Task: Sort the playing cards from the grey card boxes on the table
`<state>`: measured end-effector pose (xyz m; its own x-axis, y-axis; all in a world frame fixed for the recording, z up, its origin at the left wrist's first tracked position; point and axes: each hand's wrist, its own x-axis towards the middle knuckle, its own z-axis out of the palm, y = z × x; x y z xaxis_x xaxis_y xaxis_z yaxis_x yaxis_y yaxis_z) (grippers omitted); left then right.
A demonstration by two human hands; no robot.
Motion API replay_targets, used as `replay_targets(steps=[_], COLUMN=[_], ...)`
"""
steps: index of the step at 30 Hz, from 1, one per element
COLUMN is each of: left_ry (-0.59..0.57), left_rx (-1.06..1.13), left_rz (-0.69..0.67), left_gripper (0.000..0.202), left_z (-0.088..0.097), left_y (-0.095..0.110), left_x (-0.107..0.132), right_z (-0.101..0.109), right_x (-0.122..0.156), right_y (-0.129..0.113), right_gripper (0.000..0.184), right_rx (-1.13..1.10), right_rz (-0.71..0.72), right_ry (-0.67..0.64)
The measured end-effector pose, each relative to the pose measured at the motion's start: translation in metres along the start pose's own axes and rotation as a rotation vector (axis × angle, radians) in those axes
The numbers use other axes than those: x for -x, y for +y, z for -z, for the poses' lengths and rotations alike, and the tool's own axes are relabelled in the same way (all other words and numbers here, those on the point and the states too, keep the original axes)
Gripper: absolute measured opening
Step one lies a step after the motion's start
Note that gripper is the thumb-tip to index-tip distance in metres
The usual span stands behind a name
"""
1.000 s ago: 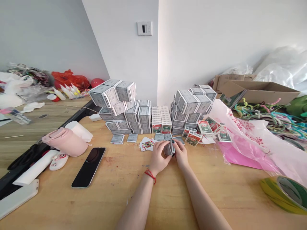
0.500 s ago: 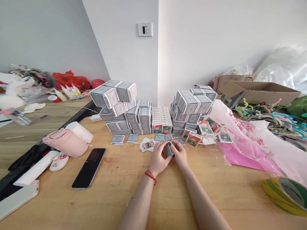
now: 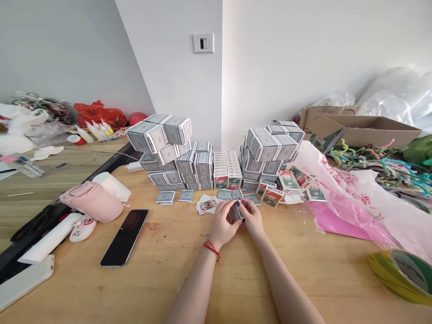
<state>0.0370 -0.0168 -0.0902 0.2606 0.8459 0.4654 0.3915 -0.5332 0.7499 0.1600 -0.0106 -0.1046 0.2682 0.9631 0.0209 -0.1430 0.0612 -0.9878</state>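
Between my left hand [image 3: 224,222] and my right hand [image 3: 251,218] is a small piece of folded playing cards [image 3: 235,213], grey patterned side showing. Fingers of both hands close round it; its far side is partly hidden. Just left of my hands, loose playing cards [image 3: 207,205] lie face up. Grey-backed cards [image 3: 224,194] lie flat just beyond my fingers. Behind them stand blocks built of grey-backed cards, a left stack [image 3: 168,153] and a right stack [image 3: 266,153], with two columns of card boxes [image 3: 227,171] between.
More card boxes [image 3: 289,181] lie at right beside pink plastic wrapping [image 3: 354,202]. A roll of tape [image 3: 403,275] rests at the right edge. On the left are a phone [image 3: 124,237], a pink pouch-like item [image 3: 91,200] and a white power bank-like slab [image 3: 27,281]. An open cardboard box [image 3: 367,130] stands behind.
Almost nothing differs. Both hands stay round the folded cards in the same place, and the view has shifted very slightly.
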Motion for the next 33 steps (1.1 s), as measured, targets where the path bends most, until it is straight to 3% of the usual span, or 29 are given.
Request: replay_targets(steps=[9, 19, 25, 33], left_ry=[0.018, 0.021, 0.02, -0.065], left_rx=[-0.013, 0.017, 0.061, 0.116], left_rz=[0.0, -0.003, -0.001, 0.041], left_gripper=[0.052, 0.05, 0.057, 0.056], left_z=[0.0, 0.001, 0.0, 0.002], left_y=[0.002, 0.001, -0.002, -0.006], left_x=[0.0, 0.0, 0.001, 0.001], right_z=[0.0, 0.002, -0.003, -0.002], right_x=[-0.001, 0.002, 0.007, 0.009], right_y=[0.001, -0.005, -0.012, -0.022], right_gripper=[0.04, 0.037, 0.032, 0.038], right_rx=[0.017, -0.06, -0.268, -0.325], right_rz=[-0.015, -0.036, -0.158, -0.3], right_ry=[-0.004, -0.096, -0.172, -0.222])
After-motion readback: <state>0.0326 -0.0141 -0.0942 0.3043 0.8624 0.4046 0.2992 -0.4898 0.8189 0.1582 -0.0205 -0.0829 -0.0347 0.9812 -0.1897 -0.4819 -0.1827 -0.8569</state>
